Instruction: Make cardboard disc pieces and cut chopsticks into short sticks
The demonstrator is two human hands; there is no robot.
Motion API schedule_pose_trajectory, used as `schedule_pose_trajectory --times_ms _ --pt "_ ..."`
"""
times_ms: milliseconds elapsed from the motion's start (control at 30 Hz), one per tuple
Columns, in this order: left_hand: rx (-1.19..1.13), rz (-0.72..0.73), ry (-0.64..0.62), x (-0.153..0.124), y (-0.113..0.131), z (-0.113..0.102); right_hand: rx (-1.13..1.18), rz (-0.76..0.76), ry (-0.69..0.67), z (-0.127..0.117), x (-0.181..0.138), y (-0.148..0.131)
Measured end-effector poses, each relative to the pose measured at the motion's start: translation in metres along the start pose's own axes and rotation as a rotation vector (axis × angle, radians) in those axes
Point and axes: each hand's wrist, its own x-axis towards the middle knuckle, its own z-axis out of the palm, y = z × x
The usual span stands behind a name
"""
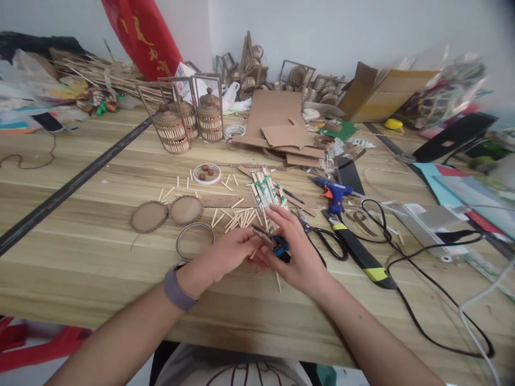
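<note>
My right hand (295, 249) is closed around blue-handled pliers (281, 247), whose dark jaws point left toward my other hand. Pinched fingers of my left hand (231, 249) hold a thin wooden stick, mostly hidden by the fingers, close to the jaws. A stick end (278, 281) shows below my right hand. Just beyond the hands lies a pile of short cut sticks (243, 219). Paper-wrapped chopsticks (265, 190) with green print are bundled behind my right fingers. Black-handled scissors (332, 244) rest right of my right hand.
Two round cardboard discs (148, 216) and a ring (196, 241) lie left. A tape roll (207, 174) encircles brown beads. Right are a blue glue gun (336, 192), a black-and-yellow cutter (362, 257) and looping cable. Small lanterns (210, 118) and cardboard (276, 115) stand behind.
</note>
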Motion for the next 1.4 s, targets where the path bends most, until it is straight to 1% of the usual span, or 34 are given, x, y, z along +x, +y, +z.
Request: schedule_pose_trajectory --times_ms 67,100,200,300,467,667,767,833,933,967,1000,1067,1133,1167,1267,1400 --pt "-0.064 -0.028 0.060 0.003 -0.004 -0.002 -0.034 0.026 0.071 0.002 -0.001 0.000" --pt "-0.094 -0.038 0.086 0.005 -0.006 -0.003 -0.049 0.035 0.085 0.004 -0.001 0.000" --pt "-0.160 -0.018 0.119 0.007 -0.011 -0.002 -0.085 0.057 0.057 0.009 -0.003 -0.001" --pt "-0.166 0.016 0.152 0.008 -0.015 0.002 -0.110 0.053 0.011 0.013 -0.005 -0.004" --pt "-0.079 0.075 0.121 0.005 -0.011 0.007 -0.148 0.034 0.009 0.015 -0.005 -0.003" --pt "0.053 0.132 0.137 0.003 -0.010 0.011 -0.173 0.040 0.025 0.016 -0.005 0.000" --pt "0.037 0.107 0.132 0.004 -0.012 0.010 -0.160 0.061 0.029 0.016 -0.004 0.002" --pt "-0.022 0.094 0.135 0.004 -0.012 0.008 -0.114 0.099 0.065 0.012 -0.002 0.004" --pt "-0.096 0.119 0.194 0.004 -0.009 0.002 0.025 0.213 0.141 0.004 0.002 0.005" --pt "-0.100 0.136 0.224 0.004 -0.007 0.001 0.107 0.279 0.127 0.002 0.004 0.005" --pt "-0.095 0.157 0.250 0.005 -0.006 0.000 0.219 0.357 0.088 0.000 0.005 0.004" --pt "-0.086 0.209 0.275 0.005 -0.006 -0.002 0.520 0.534 -0.049 -0.002 0.006 0.001" --pt "-0.096 0.250 0.265 0.005 -0.007 -0.002 0.828 0.675 -0.171 -0.002 0.006 -0.002" --pt "-0.112 0.255 0.253 0.005 -0.007 -0.001 0.947 0.722 -0.201 -0.001 0.006 -0.003" --pt "-0.188 0.226 0.218 0.005 -0.009 -0.001 1.152 0.797 -0.222 0.000 0.006 -0.005" --pt "-0.224 0.220 0.169 0.005 -0.009 0.000 1.291 0.837 -0.182 0.002 0.006 -0.003"
